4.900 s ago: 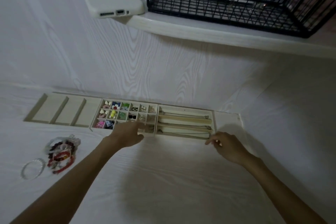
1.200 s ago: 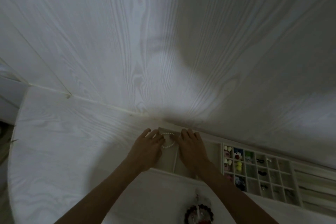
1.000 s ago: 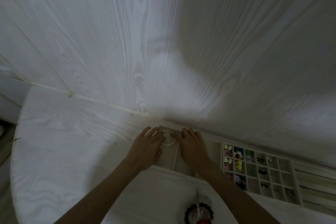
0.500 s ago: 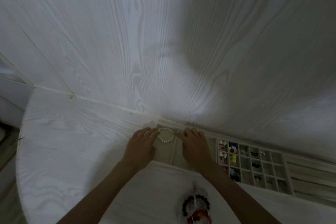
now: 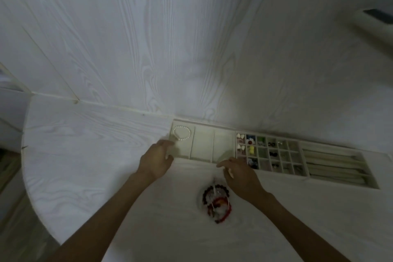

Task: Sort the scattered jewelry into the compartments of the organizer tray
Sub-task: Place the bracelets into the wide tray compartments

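Head view: you look down on a white wood-grain table (image 5: pixel 85 155) with the organizer tray (image 5: pixel 302 145) set along its far edge against the wall.
Pearl bracelet: it lies as a flat loop (image 5: pixel 182 132) in the leftmost wide compartment of the tray, at the far end of that slot, and neither hand touches it.
Remaining pile: the bead bracelets (image 5: pixel 217 203), dark red, bright red and clear, sit heaped on the table on your side of the tray, well apart from its rim.
Left hand: your left hand (image 5: pixel 156 160) rests at the tray's near-left corner with fingers loosely bent and holding nothing; the pile lies to its right and toward you.
Right hand: your right hand (image 5: pixel 240 173) hovers just in front of the tray, fingers relaxed and pointing left, gripping nothing; the pile lies just beside and below its palm, toward your body.
Nearer hand: the right, clearly; the heap is almost under its wrist, while the left must cross over.
Axis: the heap runs roughly near-to-far, a tangle rather than a line, so you would likely reach back toward yourself and pinch one loop from above.
Free slots: the two wide compartments (image 5: pixel 202 144) right of the pearls look unfilled and lie directly beyond the pile.
Risk: the loops appear tangled, so lifting one may drag the others.
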A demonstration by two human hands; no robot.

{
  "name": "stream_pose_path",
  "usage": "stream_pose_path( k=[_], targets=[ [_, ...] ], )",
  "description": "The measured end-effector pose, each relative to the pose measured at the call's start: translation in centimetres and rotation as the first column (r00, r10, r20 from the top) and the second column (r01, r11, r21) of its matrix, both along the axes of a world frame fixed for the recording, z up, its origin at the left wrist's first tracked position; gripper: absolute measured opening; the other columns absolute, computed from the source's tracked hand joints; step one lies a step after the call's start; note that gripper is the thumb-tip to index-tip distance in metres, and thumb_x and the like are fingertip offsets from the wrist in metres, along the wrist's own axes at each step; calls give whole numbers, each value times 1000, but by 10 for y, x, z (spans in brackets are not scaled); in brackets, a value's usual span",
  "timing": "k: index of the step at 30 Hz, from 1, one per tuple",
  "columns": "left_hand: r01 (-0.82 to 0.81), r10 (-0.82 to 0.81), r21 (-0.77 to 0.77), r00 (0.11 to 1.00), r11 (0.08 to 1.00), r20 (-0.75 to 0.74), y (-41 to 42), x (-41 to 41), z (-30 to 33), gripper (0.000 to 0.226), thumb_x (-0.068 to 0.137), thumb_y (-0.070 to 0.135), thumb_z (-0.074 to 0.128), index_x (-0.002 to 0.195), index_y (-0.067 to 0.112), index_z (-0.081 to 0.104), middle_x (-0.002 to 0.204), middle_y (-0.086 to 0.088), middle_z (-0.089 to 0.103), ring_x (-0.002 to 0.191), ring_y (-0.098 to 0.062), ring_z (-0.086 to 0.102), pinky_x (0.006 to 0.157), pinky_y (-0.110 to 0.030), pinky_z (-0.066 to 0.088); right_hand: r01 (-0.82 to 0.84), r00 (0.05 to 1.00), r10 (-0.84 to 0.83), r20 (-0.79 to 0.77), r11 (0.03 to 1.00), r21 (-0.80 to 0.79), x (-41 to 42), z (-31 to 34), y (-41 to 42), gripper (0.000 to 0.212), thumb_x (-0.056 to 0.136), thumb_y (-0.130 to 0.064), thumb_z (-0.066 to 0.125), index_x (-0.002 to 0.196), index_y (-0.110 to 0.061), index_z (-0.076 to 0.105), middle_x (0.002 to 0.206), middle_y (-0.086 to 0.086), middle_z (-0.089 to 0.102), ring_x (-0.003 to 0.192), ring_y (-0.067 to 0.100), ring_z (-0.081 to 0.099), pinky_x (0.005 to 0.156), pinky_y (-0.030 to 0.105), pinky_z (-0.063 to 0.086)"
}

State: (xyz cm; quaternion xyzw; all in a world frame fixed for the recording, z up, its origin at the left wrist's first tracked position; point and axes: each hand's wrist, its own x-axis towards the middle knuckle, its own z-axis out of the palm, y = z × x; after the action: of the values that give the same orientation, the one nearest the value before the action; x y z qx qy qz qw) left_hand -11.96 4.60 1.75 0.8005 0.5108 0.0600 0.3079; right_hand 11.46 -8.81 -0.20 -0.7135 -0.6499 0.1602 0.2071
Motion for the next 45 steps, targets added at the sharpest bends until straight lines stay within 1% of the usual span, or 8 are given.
stream_pose_path(
  k=[2,7,12,18,28,35,40,45],
  targets=[
    [48,-48,-56,999,997,3,-18,1,1,33,92,20,54,124,26,58,130,7,55,116,-16,54,92,-26,42,57,993,-71,-94,989,-135,0,0,-18,22,92,-8,51,104,-19,67,91,-5,60,78,4,50,64,7,32],
    [97,-99,-226,995,969,6,-60,13,-4,21,91,25,58,111,28,65,113,9,65,90,-4,56,80,-16,41,90,978,-144,-152,944,-319,-5,-4,-36,23,95,-13,45,111,-20,61,108,-3,60,88,9,50,72,22,39],
    [2,-7,-319,1000,948,-15,-100,27,-18,41,85,50,61,118,26,60,118,9,61,100,-7,56,87,-23,44,272,886,-401,-232,856,-439,-15,-15,-36,20,96,-27,48,109,-15,57,107,0,59,93,15,54,75,24,39],
    [-80,74,-138,996,987,-48,-132,53,-22,55,79,52,67,124,22,56,121,1,55,112,-16,52,87,-29,46,371,832,-505,-230,814,-448,-25,-22,-29,17,89,-27,57,79,-16,64,79,-3,58,79,19,58,66,27,42],
    [-267,255,-93,959,959,-127,-139,16,-29,17,91,33,56,102,29,68,113,5,64,105,-16,60,84,-28,46,131,863,-340,-373,864,-486,-3,-13,-36,14,82,-12,69,76,-20,59,89,2,63,92,19,61,84,29,48],
    [-506,491,-100,859,856,-146,-142,3,-39,17,86,30,58,101,24,63,106,-2,67,99,-27,62,74,-27,42,146,910,-305,-280,870,-471,31,-15,-50,17,79,-19,74,75,-24,59,77,-6,61,83,17,62,70,26,47],
    [-550,542,-145,835,823,-95,-145,-7,-39,21,87,29,61,107,21,64,110,-2,68,104,-25,62,82,-29,45,27,997,-46,-67,963,-267,27,1,-67,17,86,-25,65,102,-25,59,93,-6,60,84,10,56,62,24,41],
    [-424,426,-97,905,900,-5,-158,3,-33,29,89,24,59,118,25,60,118,8,62,99,-14,61,78,-26,45,-391,901,419,115,897,-206,1,-5,-67,41,91,-20,57,131,-25,51,127,-2,52,119,18,44,94,28,36]
  ],
)
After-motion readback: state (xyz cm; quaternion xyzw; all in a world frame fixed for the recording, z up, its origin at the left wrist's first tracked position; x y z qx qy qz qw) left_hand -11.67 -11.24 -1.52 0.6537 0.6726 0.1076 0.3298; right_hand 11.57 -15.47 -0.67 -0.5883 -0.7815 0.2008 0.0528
